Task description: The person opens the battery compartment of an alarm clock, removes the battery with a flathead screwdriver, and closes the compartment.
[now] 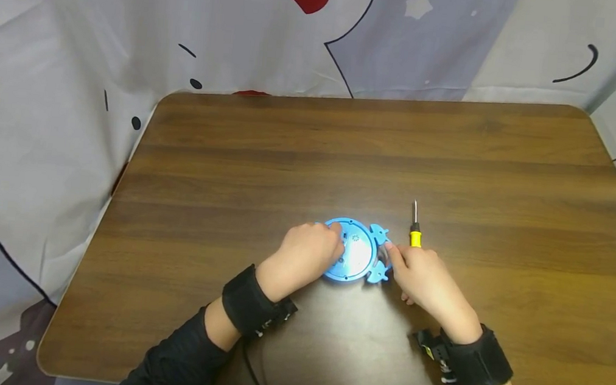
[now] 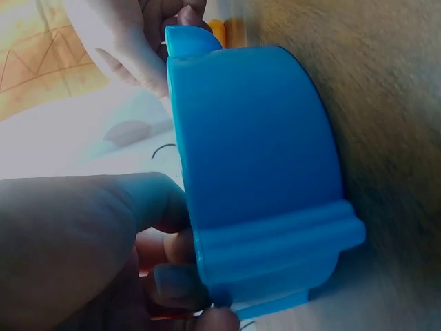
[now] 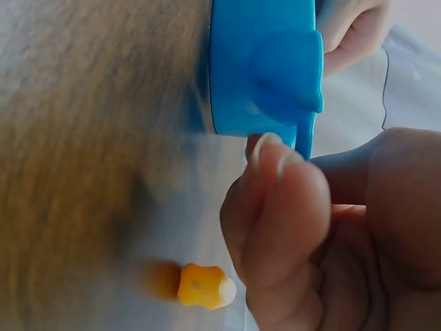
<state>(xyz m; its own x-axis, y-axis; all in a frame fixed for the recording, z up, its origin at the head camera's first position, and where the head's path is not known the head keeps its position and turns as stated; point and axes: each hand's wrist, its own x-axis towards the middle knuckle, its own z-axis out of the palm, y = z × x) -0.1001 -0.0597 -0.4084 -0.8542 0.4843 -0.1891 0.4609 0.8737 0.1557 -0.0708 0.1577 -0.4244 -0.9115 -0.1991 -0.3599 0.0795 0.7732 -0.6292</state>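
A round blue plastic case (image 1: pixel 358 252) with a pale recessed face and two fish-shaped lugs rests on the table; its kind is not clear. In the left wrist view its curved blue side wall (image 2: pixel 262 145) shows, with a ridge across it. The left hand (image 1: pixel 308 250) comes over its left part, curled thumb and fingers gripping at the face and rim; its fingertips are partly hidden. At the opposite side the right hand (image 1: pixel 427 279) pinches the lugged edge between thumb and fingers. Beneath and beyond that hand lies a yellow-and-black screwdriver (image 1: pixel 415 235), shaft pointing away.
The wooden table (image 1: pixel 233 167) has rounded corners, with a patterned cloth (image 1: pixel 107 34) hanging behind and at its left. Both wrists wear black bands with cameras; a cable (image 1: pixel 254 371) runs from the left one toward the near table edge.
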